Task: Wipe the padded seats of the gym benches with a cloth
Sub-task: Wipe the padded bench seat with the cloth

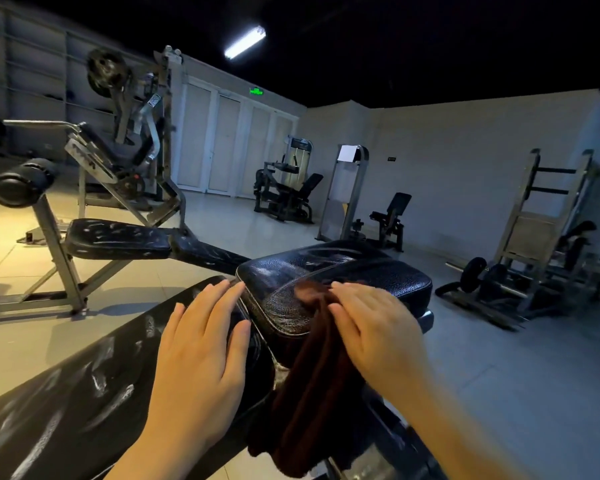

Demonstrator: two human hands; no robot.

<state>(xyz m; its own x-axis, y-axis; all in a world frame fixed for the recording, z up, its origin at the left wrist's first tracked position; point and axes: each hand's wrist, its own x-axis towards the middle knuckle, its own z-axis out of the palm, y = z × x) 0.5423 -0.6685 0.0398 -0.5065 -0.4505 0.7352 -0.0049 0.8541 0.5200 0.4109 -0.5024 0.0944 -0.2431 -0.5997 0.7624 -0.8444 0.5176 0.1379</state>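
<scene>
**Cloth pressed on the seat pad of the near bench**

While the right hand (374, 327) lies flat over a dark brown cloth (312, 368), that cloth is pressed against the near edge of the black padded seat (343, 275) in the middle of the scene. The fingers (347, 289) of this hand are seen nearly straight and slightly spread, laid on top of the cloth rather than curled round it. Most of the cloth is draped down over the seat's near edge, hanging towards the bench frame below.

The left hand (201, 344) is held open just left of the cloth, its straight fingers (222, 292) laid across the gap where the seat meets the long black back pad (77, 403); nothing is gripped by it. Streaks of reflected light are shown on the back pad, which runs to the near left corner.

Farther left, a second bench (118, 237) with a cracked black pad and a roller cushion (21, 181) is seen on the pale tiled floor (499, 375). A plate-loaded machine (129, 133) is placed behind it. Far off, white doors (222, 143) are seen under a green sign (256, 91), and a rack with barbell weights (520, 254) is set at the far right.
</scene>
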